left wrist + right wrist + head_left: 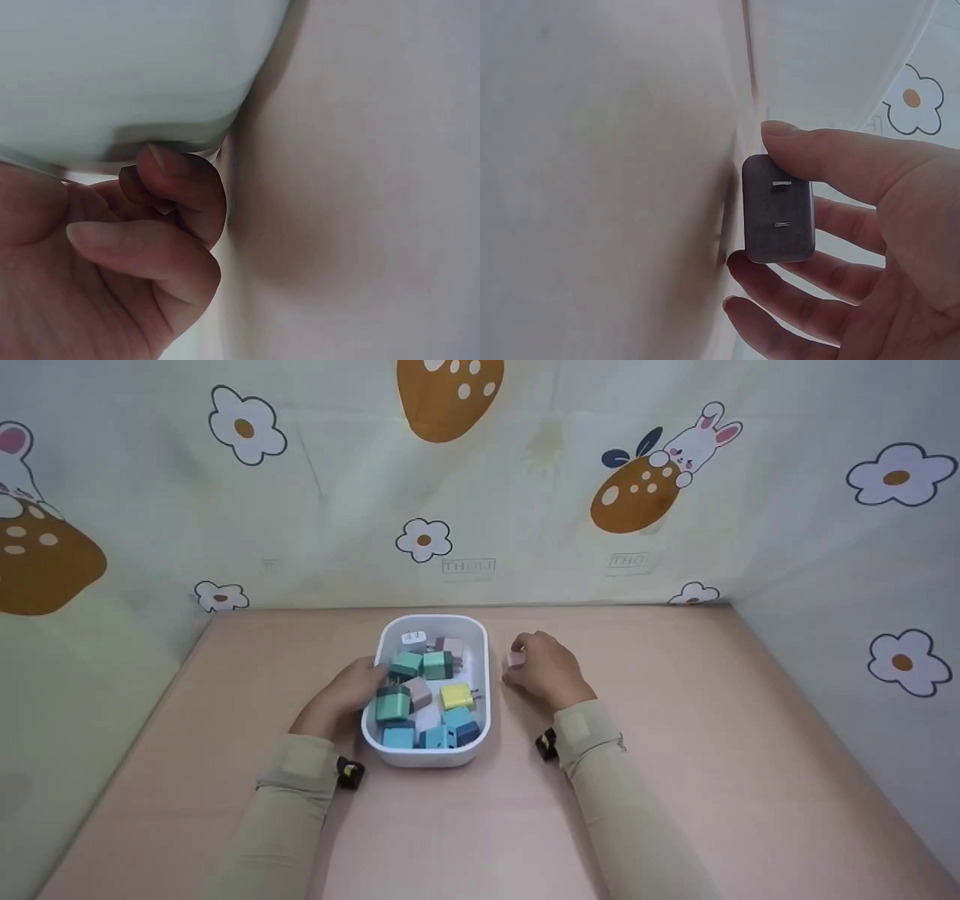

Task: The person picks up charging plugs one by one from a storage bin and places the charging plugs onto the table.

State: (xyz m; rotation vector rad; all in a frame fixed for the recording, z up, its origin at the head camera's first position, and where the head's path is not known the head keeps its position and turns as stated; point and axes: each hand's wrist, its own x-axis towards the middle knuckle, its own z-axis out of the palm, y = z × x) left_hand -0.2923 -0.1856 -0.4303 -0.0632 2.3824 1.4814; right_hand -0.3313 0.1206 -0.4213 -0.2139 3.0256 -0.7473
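Observation:
A white plastic box [427, 759] with rounded corners stands on the table, holding several plug chargers. My left hand [346, 691] grips its left side, thumb over the rim; in the left wrist view curled fingers [191, 187] lie against the outer wall [120, 75]. Just right of the box, my right hand [553, 669] pinches a pink plug charger [514, 659] low over the table. The right wrist view shows this charger's dark grey face [778, 206] with two metal prongs, held between thumb and fingers.
Inside the box lie green chargers [393, 703], blue ones [438, 736], a yellow one [456, 697], a white one [413, 641] and pink ones [417, 694]. A patterned curtain [337, 495] rises behind the pinkish table [712, 757] and along both sides.

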